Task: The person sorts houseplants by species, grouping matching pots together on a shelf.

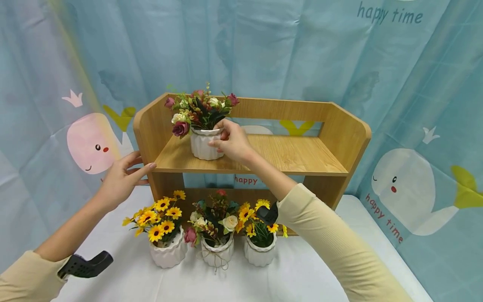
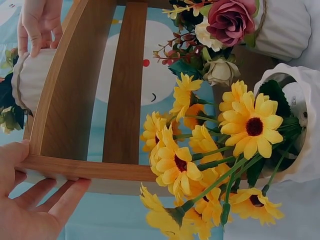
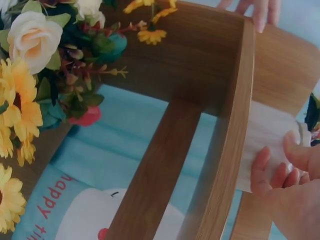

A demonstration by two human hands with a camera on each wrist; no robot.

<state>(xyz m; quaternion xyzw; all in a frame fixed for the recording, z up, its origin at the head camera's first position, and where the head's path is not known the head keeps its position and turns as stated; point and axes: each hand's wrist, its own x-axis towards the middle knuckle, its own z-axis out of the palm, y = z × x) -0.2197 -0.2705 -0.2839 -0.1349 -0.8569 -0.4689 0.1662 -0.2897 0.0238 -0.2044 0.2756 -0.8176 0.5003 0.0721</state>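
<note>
On the upper board of the wooden shelf (image 1: 249,166), toward its left end, stands a white fluted pot (image 1: 203,144) of dark pink and cream roses. My right hand (image 1: 235,142) holds this pot at its right side, with the thumb (image 3: 298,152) and curled fingers against the wall near the rim. My left hand (image 1: 122,178) touches the shelf's left side panel (image 1: 145,134). Its thumb lies at the panel's front edge, and its fairly straight fingers (image 2: 70,202) rest along the outer face.
Before the lower shelf, on the white tabletop (image 1: 124,251), stand a left sunflower pot (image 1: 168,253), a middle rose pot (image 1: 218,253) with twine, and a right sunflower pot (image 1: 260,253). A blue curtain (image 1: 264,50) with whale prints hangs behind.
</note>
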